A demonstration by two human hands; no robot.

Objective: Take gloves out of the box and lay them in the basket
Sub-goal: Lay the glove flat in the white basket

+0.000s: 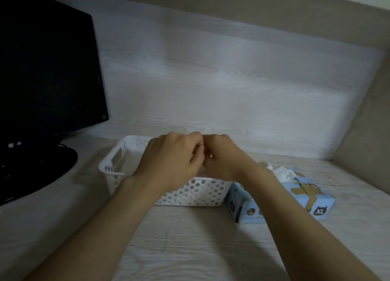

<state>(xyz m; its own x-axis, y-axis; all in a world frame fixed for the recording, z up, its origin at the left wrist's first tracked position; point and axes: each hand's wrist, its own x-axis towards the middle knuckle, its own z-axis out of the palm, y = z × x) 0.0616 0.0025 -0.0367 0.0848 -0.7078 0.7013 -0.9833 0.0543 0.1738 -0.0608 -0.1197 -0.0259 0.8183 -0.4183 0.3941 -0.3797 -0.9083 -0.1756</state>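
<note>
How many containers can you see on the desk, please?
2: a white perforated basket at centre, and a blue glove box just right of it. More could be hidden behind the monitor.

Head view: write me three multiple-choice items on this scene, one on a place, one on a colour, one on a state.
1. Where does the glove box stand relative to the basket?
A. To its left
B. To its right
C. Inside it

2. What colour is the basket?
A. White
B. Red
C. Black

3. What state is the glove box in?
A. Sealed shut
B. Open, with white glove material poking out of the top
C. Crushed flat

Answers:
1 B, the box sits just beside the basket's right end.
2 A, its perforated walls are white.
3 B, crumpled white material sticks up from the top opening.
</note>
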